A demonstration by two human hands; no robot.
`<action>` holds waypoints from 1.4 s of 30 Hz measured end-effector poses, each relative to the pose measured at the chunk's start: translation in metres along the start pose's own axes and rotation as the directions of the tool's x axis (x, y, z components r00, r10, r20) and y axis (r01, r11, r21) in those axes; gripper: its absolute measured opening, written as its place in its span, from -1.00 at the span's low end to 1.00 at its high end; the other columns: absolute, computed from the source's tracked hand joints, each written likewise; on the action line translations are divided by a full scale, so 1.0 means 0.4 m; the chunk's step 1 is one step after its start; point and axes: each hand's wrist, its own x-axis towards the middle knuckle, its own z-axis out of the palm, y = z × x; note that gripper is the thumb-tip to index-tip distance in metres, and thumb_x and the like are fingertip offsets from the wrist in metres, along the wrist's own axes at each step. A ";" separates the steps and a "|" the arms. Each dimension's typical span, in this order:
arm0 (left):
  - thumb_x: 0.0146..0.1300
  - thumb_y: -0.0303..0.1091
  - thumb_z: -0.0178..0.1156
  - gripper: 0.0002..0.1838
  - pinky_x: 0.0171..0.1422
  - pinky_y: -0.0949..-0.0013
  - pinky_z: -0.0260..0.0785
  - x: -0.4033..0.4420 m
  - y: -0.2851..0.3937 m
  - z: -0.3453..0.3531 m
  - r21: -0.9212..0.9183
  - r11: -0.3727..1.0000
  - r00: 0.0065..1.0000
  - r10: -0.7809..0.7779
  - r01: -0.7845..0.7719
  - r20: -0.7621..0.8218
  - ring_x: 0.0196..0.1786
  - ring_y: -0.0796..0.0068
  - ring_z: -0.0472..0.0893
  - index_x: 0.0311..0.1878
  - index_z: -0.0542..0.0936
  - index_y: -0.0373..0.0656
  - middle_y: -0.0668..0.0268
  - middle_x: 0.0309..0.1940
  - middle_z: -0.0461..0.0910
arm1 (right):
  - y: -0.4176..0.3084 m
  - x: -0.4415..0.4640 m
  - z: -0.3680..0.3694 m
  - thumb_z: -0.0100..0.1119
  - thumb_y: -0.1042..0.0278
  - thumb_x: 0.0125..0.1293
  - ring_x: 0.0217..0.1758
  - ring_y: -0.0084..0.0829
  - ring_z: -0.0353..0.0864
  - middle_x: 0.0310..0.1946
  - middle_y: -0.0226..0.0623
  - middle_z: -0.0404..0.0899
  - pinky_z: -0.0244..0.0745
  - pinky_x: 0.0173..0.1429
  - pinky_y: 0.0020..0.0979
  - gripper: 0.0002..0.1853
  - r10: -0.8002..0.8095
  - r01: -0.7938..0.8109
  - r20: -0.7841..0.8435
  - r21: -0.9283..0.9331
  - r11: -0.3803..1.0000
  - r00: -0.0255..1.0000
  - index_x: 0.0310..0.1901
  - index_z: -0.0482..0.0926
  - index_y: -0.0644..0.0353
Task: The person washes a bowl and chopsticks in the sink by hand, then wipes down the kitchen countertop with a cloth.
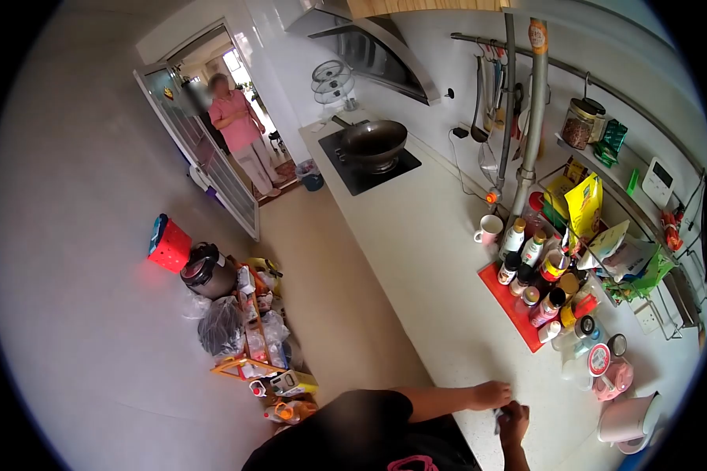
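Note:
My left hand (pixel 491 395) reaches over the white counter (pixel 416 275) near its front edge, its fingers closed. Close against it is my right hand (pixel 514 424), also with curled fingers. A small greyish thing (pixel 498 422) shows at the right hand's fingers, too small and blurred to name. Whether the left hand grips it too is hidden. Beyond my hands stands a red tray (pixel 511 310) of seasoning bottles and jars.
A wok (pixel 375 141) sits on the stove at the far end. A pink-and-white mug (pixel 489 229) stands behind the tray; a pink container (pixel 628 418) is near the right. A person (pixel 236 125) stands in the doorway. A loaded shelf (pixel 251 330) lines the left wall.

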 end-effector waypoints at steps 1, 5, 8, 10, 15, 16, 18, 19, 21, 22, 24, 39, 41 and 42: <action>0.13 -0.30 0.20 -0.91 0.02 0.27 0.44 0.021 -0.031 -0.005 0.076 0.997 1.000 0.016 -0.015 -0.020 -0.10 0.31 0.51 -0.37 0.53 -0.06 0.37 -0.28 0.54 | -0.009 0.034 0.011 0.19 0.63 -0.05 -0.15 -0.05 0.52 -0.36 -0.28 0.67 0.50 -0.03 -0.06 -0.75 0.015 -0.017 -0.088 -0.017 1.000 0.996 -0.28 0.59 0.12; 0.13 -0.32 0.23 -0.92 0.00 0.24 0.51 0.065 -0.107 -0.014 -0.091 0.973 0.977 -0.212 0.210 -0.009 -0.08 0.28 0.56 -0.41 0.59 -0.08 0.34 -0.27 0.56 | 0.020 0.121 0.078 0.27 0.62 -0.01 -0.07 -0.05 0.53 -0.35 -0.24 0.67 0.51 0.05 -0.07 -0.77 0.054 -0.059 -0.214 -0.016 0.998 0.975 -0.27 0.58 0.14; 0.15 -0.34 0.24 -0.90 -0.03 0.20 0.55 0.032 -0.107 0.013 -0.150 0.921 0.933 -0.359 0.360 0.032 -0.07 0.26 0.59 -0.44 0.60 -0.11 0.32 -0.27 0.57 | 0.034 0.133 0.113 0.34 0.61 0.11 -0.09 -0.07 0.53 -0.25 -0.25 0.72 0.50 0.04 -0.09 -0.82 -0.120 0.082 -0.262 -0.152 0.985 0.957 -0.28 0.57 0.16; 0.17 -0.35 0.23 -0.89 -0.03 0.19 0.55 0.022 -0.099 0.026 -0.185 0.907 0.922 -0.387 0.378 -0.012 -0.07 0.25 0.60 -0.45 0.60 -0.11 0.31 -0.27 0.57 | 0.034 0.117 0.128 0.27 0.67 0.18 -0.06 -0.01 0.58 -0.12 -0.24 0.74 0.55 0.06 -0.07 -0.85 -0.102 0.079 -0.284 -0.092 0.993 0.953 -0.26 0.58 0.20; 0.23 -0.35 0.19 -0.85 -0.01 0.18 0.56 0.021 -0.077 0.016 -0.220 0.872 0.895 -0.446 0.437 0.008 -0.05 0.24 0.61 -0.46 0.60 -0.12 0.30 -0.26 0.58 | 0.074 0.093 0.117 0.24 0.71 0.14 0.23 0.05 0.61 0.11 -0.10 0.71 0.57 0.28 -0.07 -0.76 -0.064 0.053 -0.180 -0.063 0.997 0.982 -0.14 0.65 0.29; 0.23 -0.36 0.19 -0.85 -0.01 0.18 0.57 0.020 -0.077 0.026 -0.233 0.869 0.892 -0.451 0.437 -0.008 -0.04 0.24 0.61 -0.46 0.60 -0.11 0.30 -0.26 0.58 | 0.084 0.088 0.124 0.25 0.70 0.14 0.25 0.04 0.61 0.11 -0.09 0.71 0.57 0.29 -0.08 -0.75 -0.079 0.063 -0.189 -0.089 0.994 0.979 -0.12 0.66 0.29; 0.25 -0.35 0.19 -0.86 -0.01 0.16 0.57 0.001 -0.073 0.044 -0.248 0.871 0.893 -0.447 0.425 -0.040 -0.05 0.21 0.61 -0.44 0.59 -0.11 0.28 -0.27 0.58 | 0.096 0.077 0.150 0.26 0.66 0.18 0.30 -0.03 0.62 0.12 -0.12 0.72 0.57 0.31 -0.13 -0.75 -0.040 0.020 -0.191 -0.107 0.994 0.981 -0.10 0.68 0.23; 0.26 -0.35 0.19 -0.86 -0.01 0.14 0.56 -0.007 -0.072 0.052 -0.262 0.877 0.902 -0.429 0.402 -0.050 -0.07 0.19 0.61 -0.42 0.58 -0.12 0.24 -0.27 0.58 | 0.098 0.071 0.154 0.26 0.63 0.20 0.32 -0.08 0.62 0.11 -0.16 0.72 0.58 0.32 -0.15 -0.75 0.028 -0.048 -0.191 -0.103 0.994 0.981 -0.09 0.70 0.18; 0.37 -0.36 0.14 -0.88 0.02 0.08 0.52 -0.027 -0.064 0.086 -0.465 0.736 0.843 -0.537 0.491 0.040 -0.04 0.09 0.60 -0.25 0.57 -0.18 0.16 -0.22 0.57 | 0.088 0.055 0.122 0.41 0.48 0.16 0.42 -0.13 0.54 0.28 -0.23 0.62 0.55 0.37 -0.16 -0.60 -0.031 0.023 -0.059 -0.126 0.992 0.998 0.07 0.68 0.04; 0.39 -0.35 0.13 -0.88 0.02 0.07 0.51 -0.028 -0.053 0.062 -0.480 0.727 0.842 -0.538 0.491 0.046 -0.03 0.07 0.60 -0.23 0.58 -0.17 0.17 -0.20 0.59 | 0.078 0.043 0.107 0.50 0.39 0.10 0.47 -0.15 0.48 0.36 -0.24 0.56 0.53 0.40 -0.15 -0.49 -0.015 0.015 0.000 -0.136 0.991 1.000 0.14 0.63 0.02; 0.35 -0.39 0.16 -0.90 0.08 0.08 0.54 -0.031 -0.051 0.035 -0.394 0.817 0.896 -0.442 0.422 0.042 0.02 0.10 0.60 -0.17 0.61 -0.17 0.21 -0.13 0.61 | 0.034 0.039 0.081 0.53 0.37 0.07 0.50 -0.13 0.45 0.35 -0.22 0.55 0.48 0.46 -0.15 -0.48 0.000 0.001 0.010 -0.112 0.994 1.000 0.12 0.64 0.03; 0.19 -0.46 0.24 -0.77 0.07 0.21 0.57 -0.077 -0.004 -0.057 -0.274 0.886 0.926 -0.372 0.375 0.063 0.04 0.21 0.63 -0.07 0.68 -0.13 0.32 -0.05 0.66 | -0.003 -0.040 0.147 0.19 0.49 0.25 0.35 -0.11 0.63 0.25 -0.07 0.60 0.74 0.07 -0.23 -0.64 -0.225 0.181 -0.068 -0.394 0.901 0.972 0.10 0.60 0.29; 0.22 -0.45 0.25 -0.78 0.03 0.21 0.57 -0.093 -0.012 -0.065 -0.242 0.914 0.945 -0.319 0.327 0.072 0.02 0.19 0.64 -0.06 0.68 -0.11 0.31 -0.06 0.66 | 0.005 -0.045 0.151 0.19 0.47 0.24 0.38 -0.09 0.59 0.26 -0.07 0.57 0.74 0.09 -0.21 -0.60 -0.245 0.219 -0.015 -0.398 0.891 0.969 0.14 0.56 0.32; 0.21 -0.46 0.25 -0.77 0.03 0.21 0.57 -0.103 -0.021 -0.067 -0.253 0.920 0.954 -0.287 0.299 0.084 0.00 0.18 0.64 -0.06 0.68 -0.11 0.30 -0.06 0.66 | 0.001 -0.040 0.142 0.20 0.47 0.24 0.38 -0.11 0.59 0.26 -0.09 0.58 0.75 0.08 -0.22 -0.60 -0.243 0.234 0.025 -0.379 0.895 0.970 0.14 0.57 0.29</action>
